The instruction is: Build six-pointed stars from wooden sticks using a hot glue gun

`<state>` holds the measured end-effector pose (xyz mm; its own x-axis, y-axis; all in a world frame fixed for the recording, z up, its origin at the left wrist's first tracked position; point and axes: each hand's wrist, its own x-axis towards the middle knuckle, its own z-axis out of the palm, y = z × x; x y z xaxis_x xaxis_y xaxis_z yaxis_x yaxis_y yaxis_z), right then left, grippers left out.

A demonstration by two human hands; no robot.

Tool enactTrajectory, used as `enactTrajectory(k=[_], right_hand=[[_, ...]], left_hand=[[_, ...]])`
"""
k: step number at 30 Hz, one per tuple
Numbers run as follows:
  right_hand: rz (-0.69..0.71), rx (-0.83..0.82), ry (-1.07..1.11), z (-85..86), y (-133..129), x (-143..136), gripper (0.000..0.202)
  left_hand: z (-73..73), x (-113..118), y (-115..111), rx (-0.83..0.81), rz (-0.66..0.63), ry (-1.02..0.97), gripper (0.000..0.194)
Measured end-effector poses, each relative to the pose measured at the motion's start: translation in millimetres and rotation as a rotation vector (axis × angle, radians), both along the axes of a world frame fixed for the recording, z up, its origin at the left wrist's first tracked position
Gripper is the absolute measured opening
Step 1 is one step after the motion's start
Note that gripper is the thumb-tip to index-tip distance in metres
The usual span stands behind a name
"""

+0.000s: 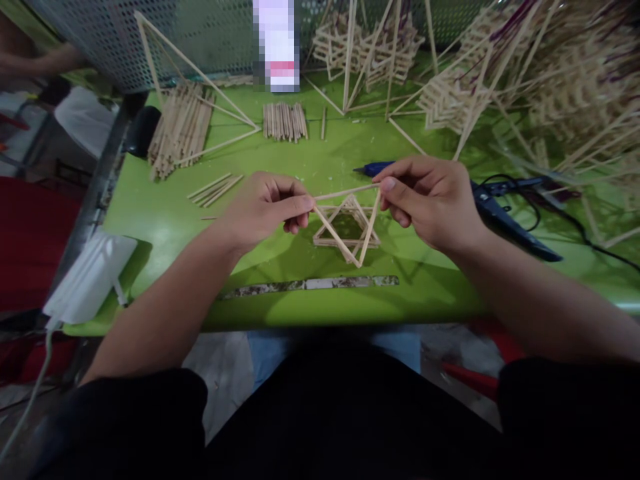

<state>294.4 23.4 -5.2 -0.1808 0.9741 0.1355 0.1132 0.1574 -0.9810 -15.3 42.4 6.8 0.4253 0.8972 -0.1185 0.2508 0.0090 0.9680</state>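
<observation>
Both hands hold a triangle of thin wooden sticks [345, 193] by its two far corners. My left hand [270, 207] pinches the left corner between thumb and fingers. At the right corner, my right hand [430, 200] pinches in the same way. The triangle's third corner points toward me, low over a star-shaped stick frame [324, 241] on the green table [280, 310]. I cannot tell whether the triangle touches that frame. Beyond my right wrist lies a dark blue glue gun [515, 230], its blue nozzle end [373, 169] showing past my fingers.
Left of centre lie several loose sticks [217, 190], a large stick bundle [183, 130] and a short stick pile [285, 122]. Stacked stick frames [450, 100] crowd the right back. A white power strip [90, 273] sits at the left edge. A worn strip [320, 284] lies in front.
</observation>
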Motion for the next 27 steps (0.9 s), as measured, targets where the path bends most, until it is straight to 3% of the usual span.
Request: enactTrajectory(k=[5, 13, 22, 27], right_hand=[[0.01, -0.002, -0.059, -3.7, 2, 3, 0.039], [0.018, -0.086, -0.097, 5.0, 0, -4, 0.048], [0.024, -0.13, 0.09, -6.0, 5, -1, 0.047], [-0.086, -0.057, 0.159, -9.7, 9, 0, 0.047]], left_hand=[[0.2, 1, 0, 0.005, 0.017, -0.001, 0.018], [-0.1, 1, 0, -0.016, -0.032, -0.044, 0.025], [-13.7, 6, 3, -0.022, -0.102, -0.232, 0.06], [-14.6, 10, 0, -0.025, -0.037, -0.236, 0.051]])
